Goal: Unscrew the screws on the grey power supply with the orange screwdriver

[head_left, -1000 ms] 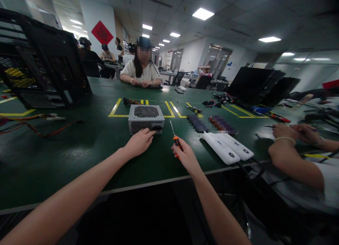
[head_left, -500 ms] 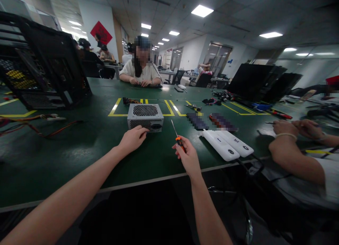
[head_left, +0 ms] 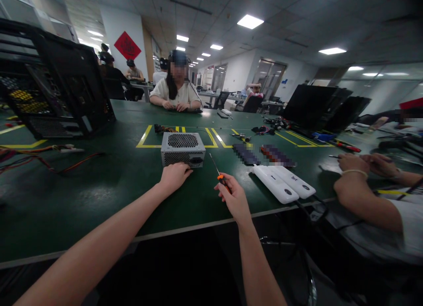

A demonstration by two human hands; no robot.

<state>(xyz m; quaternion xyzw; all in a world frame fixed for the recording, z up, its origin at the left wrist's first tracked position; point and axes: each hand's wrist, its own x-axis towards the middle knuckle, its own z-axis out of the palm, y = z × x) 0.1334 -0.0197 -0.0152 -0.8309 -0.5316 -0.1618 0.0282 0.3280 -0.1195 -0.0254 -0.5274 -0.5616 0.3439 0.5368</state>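
A grey metal power supply unit (head_left: pixel 180 158) with a honeycomb grille and a black socket stands on the green table (head_left: pixel 109 218). My left hand (head_left: pixel 176 176) is at its lower front edge, resting low by the tabletop. The fingers of that hand are pressed together, and whatever may be between them is hidden. My right hand (head_left: pixel 233 193) is closed around a screwdriver (head_left: pixel 221 179) with an orange and black handle. Its thin metal shaft points up and to the left, its tip just right of the power supply unit, apart from it.
An open black computer case (head_left: pixel 62 85) stands left, with loose cables (head_left: pixel 49 158) before it. White power banks (head_left: pixel 276 182) and blurred-out phones (head_left: pixel 246 154) lie right. A co-worker's arms (head_left: pixel 366 187) rest at the right edge; another person (head_left: pixel 176 90) sits opposite. Black monitors (head_left: pixel 310 105) stand back right.
My left hand has slid slightly right and down along the front of the power supply unit. The screwdriver tip has shifted slightly left and down. The view has tilted a little.
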